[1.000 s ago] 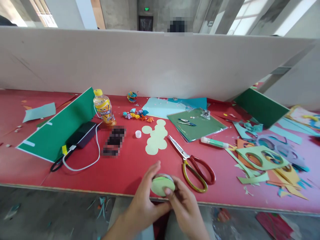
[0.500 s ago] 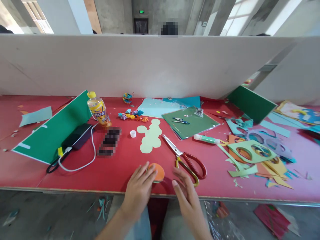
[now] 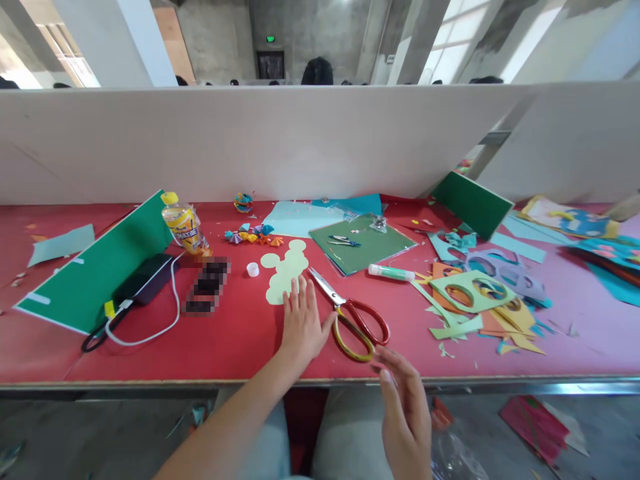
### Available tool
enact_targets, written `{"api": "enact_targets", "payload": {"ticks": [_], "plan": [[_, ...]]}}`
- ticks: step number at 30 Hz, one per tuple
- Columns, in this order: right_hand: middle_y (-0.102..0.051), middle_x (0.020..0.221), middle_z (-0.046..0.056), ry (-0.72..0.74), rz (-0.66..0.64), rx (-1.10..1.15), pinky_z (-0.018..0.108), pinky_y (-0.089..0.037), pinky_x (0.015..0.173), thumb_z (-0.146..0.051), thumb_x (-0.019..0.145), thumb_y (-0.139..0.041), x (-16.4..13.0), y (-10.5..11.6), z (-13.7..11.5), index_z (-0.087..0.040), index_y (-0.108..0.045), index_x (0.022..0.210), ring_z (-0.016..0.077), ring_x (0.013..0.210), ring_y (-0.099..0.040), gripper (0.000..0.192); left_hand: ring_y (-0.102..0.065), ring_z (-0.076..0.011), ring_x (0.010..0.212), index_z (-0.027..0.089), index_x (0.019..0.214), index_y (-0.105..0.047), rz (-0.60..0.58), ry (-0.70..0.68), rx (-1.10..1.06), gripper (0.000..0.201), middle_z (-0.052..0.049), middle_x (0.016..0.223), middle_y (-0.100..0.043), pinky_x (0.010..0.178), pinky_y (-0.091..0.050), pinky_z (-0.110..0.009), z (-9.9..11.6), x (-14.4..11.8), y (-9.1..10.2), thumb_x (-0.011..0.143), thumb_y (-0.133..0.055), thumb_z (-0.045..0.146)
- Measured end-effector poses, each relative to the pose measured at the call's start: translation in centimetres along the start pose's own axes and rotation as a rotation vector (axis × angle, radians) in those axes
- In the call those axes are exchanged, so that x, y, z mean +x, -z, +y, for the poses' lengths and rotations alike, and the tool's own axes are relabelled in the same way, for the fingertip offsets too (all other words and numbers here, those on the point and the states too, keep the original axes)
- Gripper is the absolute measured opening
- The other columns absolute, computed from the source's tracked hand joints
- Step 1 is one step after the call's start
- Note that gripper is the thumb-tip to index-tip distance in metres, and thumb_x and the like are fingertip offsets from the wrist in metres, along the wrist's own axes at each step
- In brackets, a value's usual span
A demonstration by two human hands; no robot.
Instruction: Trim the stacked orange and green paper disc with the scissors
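The red table runs wide in front of me, walled at the back by a pale divider board, so everything I use sits within reach along its near half. To my left a green board shelters a black power bank and a yellow bottle; to my right lie paper offcuts with round holes. The red-handled scissors rest just right of my left hand, blades pointing away. That hand lies palm down, fingers spread flat, fingertips touching the near edge of the pale green paper circles. My right hand hangs open and empty off the table's near edge, fingers loosely together. The hands are apart, neither gripping anything.
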State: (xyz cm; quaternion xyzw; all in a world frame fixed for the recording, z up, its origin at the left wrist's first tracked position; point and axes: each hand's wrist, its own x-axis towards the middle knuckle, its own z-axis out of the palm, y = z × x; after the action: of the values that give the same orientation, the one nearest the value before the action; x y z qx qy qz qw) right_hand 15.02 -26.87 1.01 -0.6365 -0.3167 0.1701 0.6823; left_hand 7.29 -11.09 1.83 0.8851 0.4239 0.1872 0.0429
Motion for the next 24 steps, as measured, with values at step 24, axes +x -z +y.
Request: {"api": "enact_targets", "payload": {"ticks": [24], "plan": [[-0.066,0.092,0.009,-0.006,-0.199,-0.098,0.030,-0.052,0.077,-0.036,0.085,-0.054,-0.8,1.2,1.1,-0.019,-0.063,0.093,0.0214,0.089,-0.063,0.021,-0.047,-0.0237,0.122,0.020,0.123,-0.051,-0.210,-0.324,-0.227,0.052,-0.009,0.131,-0.052,0.098,-0.044,-0.039,-5.0,-7.2,5.9,0.080,-0.057,0.047]]}}
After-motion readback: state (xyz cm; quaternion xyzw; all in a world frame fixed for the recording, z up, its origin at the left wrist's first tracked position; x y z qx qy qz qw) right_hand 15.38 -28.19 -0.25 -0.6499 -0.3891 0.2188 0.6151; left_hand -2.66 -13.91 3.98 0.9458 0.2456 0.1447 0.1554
